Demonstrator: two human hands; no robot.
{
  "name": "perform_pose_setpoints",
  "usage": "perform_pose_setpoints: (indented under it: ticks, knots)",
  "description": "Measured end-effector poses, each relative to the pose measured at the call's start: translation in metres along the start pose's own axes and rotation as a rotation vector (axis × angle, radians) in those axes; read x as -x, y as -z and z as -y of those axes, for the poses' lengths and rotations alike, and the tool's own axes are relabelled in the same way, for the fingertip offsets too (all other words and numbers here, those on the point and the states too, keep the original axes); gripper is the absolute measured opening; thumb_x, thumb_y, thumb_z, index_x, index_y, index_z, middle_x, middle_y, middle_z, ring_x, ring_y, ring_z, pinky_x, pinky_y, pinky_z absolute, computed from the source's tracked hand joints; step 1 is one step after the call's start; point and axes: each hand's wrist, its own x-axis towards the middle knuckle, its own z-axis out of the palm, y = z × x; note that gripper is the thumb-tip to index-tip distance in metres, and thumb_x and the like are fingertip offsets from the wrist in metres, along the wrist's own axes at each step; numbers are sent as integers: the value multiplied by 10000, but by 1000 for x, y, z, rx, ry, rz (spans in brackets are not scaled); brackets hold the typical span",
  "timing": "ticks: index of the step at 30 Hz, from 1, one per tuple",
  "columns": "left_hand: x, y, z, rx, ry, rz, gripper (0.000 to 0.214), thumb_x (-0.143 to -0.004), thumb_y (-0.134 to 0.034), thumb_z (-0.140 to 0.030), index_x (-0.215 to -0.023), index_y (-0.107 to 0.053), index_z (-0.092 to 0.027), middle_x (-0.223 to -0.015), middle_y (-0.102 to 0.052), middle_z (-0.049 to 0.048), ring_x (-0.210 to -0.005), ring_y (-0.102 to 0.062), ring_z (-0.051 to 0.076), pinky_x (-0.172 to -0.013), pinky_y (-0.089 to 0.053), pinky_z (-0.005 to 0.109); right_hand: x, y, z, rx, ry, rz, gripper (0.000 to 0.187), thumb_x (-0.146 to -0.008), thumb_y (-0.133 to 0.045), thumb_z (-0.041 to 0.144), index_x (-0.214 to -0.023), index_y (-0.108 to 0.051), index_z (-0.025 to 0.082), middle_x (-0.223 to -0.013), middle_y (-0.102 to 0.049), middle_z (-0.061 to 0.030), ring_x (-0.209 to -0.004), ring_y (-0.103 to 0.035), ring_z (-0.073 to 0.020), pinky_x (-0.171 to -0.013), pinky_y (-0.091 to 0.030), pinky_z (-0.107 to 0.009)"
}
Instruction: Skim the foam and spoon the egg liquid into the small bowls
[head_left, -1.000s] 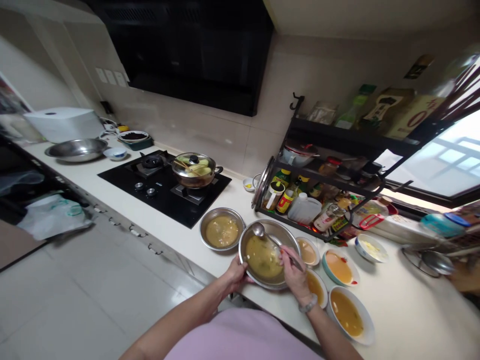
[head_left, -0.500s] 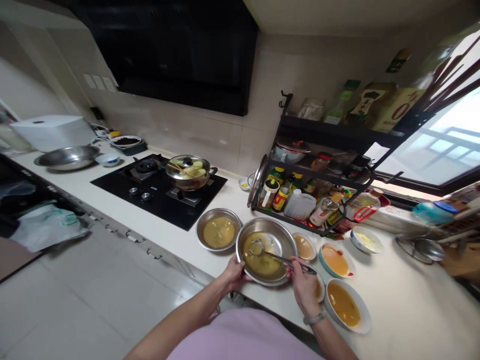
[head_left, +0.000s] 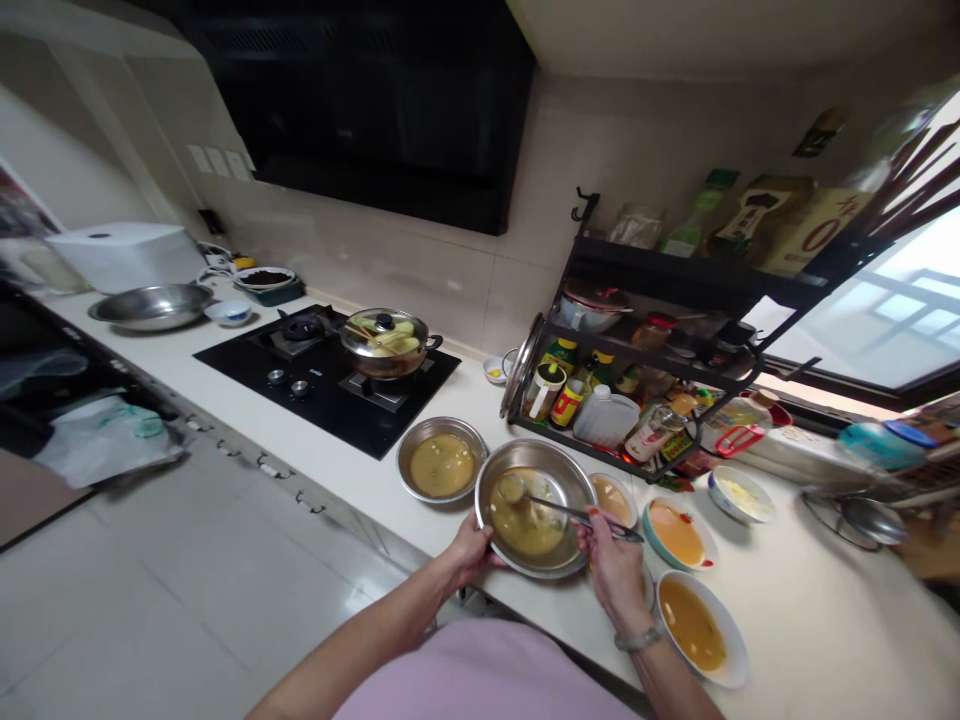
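Tilted toward its left side, a steel bowl (head_left: 574,470) of yellowish soup is gripped at the left rim by my left hand (head_left: 472,548). My right hand (head_left: 609,562) is closed around the handle of a ladle (head_left: 551,506), whose cup sits in the soup at the bowl's left. The fingers of that hand are close to the bowl's right rim; whether they touch it I cannot tell. Just left stands a second steel bowl (head_left: 441,462) with similar liquid. To the right are a green-rimmed bowl (head_left: 677,532) and a white oval dish (head_left: 697,620), both holding orange-brown liquid.
On the black gas stove (head_left: 322,385) sits a lidded pot (head_left: 385,345) with green pieces inside. A dark rack (head_left: 637,360) of bottles stands behind the bowls. Further right are a bowl of pale slices (head_left: 741,495) and a steel ladle (head_left: 874,520). A wide metal pan (head_left: 154,307) lies far left.
The view has shifted slightly, so everything sits a little further right. The ladle's cup has moved a little toward the bowl's left wall. Both hands keep their hold.
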Motion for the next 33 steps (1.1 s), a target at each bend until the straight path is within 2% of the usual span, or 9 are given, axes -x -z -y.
perform_pose_setpoints:
  ticks: [4,10,14,18,21,23,25,28,33]
  knots:
    - [-2,2,3,13,8,-6,475,-697,-625,-92,-1143,-488,-175,-881,-665,49,-667,-643,168,-536,-563,304,-4,-12,16,-172,-103,25,309,-773,-629,468,-874,-609,176,-609,-663,-44,-473,-587,-174,-436,-464,-282]
    - [-2,1,3,-11,15,6,491,-694,-617,-109,-1160,-477,-174,-898,-671,61,-653,-653,181,-523,-558,303,-12,-51,33,-203,-66,80,326,-779,-631,465,-875,-612,154,-611,-654,-44,-475,-578,-164,-423,-472,-268]
    - [0,-1,1,-7,5,13,492,-689,-569,-88,-1166,-471,-160,-913,-678,70,-609,-645,173,-490,-542,293,-10,-76,42,-39,107,212,282,-868,-538,425,-930,-635,168,-615,-648,-33,-475,-585,-156,-449,-502,-264]
    - [1,-1,0,10,0,21,478,-689,-586,-94,-1152,-490,-165,-848,-673,43,-582,-621,152,-489,-534,277,0,-86,50,114,468,368,234,-910,-475,310,-950,-672,190,-733,-684,-46,-578,-629,-151,-590,-557,-283]
    - [1,-1,0,17,-12,13,467,-698,-628,-123,-1147,-508,-173,-815,-665,29,-599,-615,150,-507,-537,280,3,-82,49,153,746,443,238,-904,-470,223,-990,-691,209,-942,-710,-88,-865,-676,-198,-797,-564,-358]
    - [0,-1,0,23,-6,3,492,-706,-635,-127,-1177,-501,-178,-843,-667,35,-631,-620,157,-525,-547,293,1,-72,43,166,800,425,251,-901,-469,198,-1018,-690,214,-988,-707,-96,-958,-664,-216,-849,-553,-388]
    - [0,-1,0,21,14,-4,529,-711,-630,-117,-1214,-481,-181,-877,-671,44,-653,-629,164,-539,-556,304,-2,-57,34,181,742,366,253,-905,-464,207,-1033,-683,204,-974,-705,-97,-910,-672,-213,-812,-566,-382]
    - [1,0,-2,10,27,0,574,-708,-612,-94,-1253,-455,-179,-896,-672,49,-647,-639,169,-535,-560,304,-6,-28,15,207,557,281,245,-914,-467,254,-1034,-670,188,-941,-695,-89,-743,-668,-178,-668,-579,-316]
    - [1,2,-2,-9,0,38,560,-702,-586,-74,-1241,-469,-171,-880,-676,53,-623,-641,168,-514,-558,300,1,9,-4,249,404,226,233,-866,-541,354,-946,-695,199,-868,-702,-73,-663,-648,-179,-637,-564,-310]
